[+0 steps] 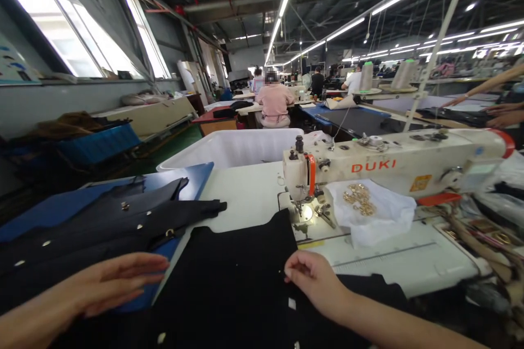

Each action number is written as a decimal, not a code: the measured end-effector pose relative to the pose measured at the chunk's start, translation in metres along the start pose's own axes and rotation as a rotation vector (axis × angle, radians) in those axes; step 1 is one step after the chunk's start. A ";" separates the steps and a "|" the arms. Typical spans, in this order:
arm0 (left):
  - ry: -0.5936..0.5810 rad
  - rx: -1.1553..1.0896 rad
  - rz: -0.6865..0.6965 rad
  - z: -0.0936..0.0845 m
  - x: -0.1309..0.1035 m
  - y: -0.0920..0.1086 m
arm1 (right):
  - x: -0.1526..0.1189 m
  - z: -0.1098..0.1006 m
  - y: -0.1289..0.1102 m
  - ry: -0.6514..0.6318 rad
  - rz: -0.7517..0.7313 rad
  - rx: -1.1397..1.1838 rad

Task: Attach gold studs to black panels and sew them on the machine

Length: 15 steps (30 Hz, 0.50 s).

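Observation:
Black fabric [241,262] lies across the front of the pale sewing table, with small light pieces on it. Over its right part is my right hand [313,281], fingers curled and the thumb and fingertips pinched together; whatever is between them is too small to name. My left hand [118,281] hovers at the left with its fingers stretched out, holding nothing. Beyond it, dark garment pieces [123,218] with small metal fittings lie on a blue surface [192,177]. The sewing machine [368,163] stands at the right, its needle area just past the fabric's far edge.
Gold metal rings [360,199] lie on a white cloth [380,223] by the machine. A white bin [245,147] stands behind the table. A person in pink [274,101] sits farther off. Another person's hands [507,112] show at the right edge. Thread cones [366,77] stand behind the machine.

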<state>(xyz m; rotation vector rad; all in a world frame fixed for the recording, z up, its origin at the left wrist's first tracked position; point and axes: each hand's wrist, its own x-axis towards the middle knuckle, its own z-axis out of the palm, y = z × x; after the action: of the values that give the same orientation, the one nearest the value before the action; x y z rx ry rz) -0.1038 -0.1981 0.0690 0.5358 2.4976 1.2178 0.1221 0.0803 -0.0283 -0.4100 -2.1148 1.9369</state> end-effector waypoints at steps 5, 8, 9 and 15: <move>-0.032 0.242 0.069 -0.015 0.022 0.057 | 0.003 -0.001 0.001 0.030 0.020 0.083; -0.185 0.365 0.086 0.032 0.011 0.071 | 0.005 -0.004 0.002 0.021 0.027 0.163; -0.285 0.289 0.083 0.057 0.005 0.073 | 0.005 -0.004 0.002 0.019 0.028 0.178; -0.673 -0.211 0.105 0.181 -0.007 0.069 | 0.005 -0.009 0.003 0.048 0.004 0.171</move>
<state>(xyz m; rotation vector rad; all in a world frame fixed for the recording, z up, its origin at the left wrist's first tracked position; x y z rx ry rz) -0.0060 -0.0383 0.0184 0.8582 1.7775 1.0851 0.1206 0.0906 -0.0310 -0.4214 -1.9015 2.0682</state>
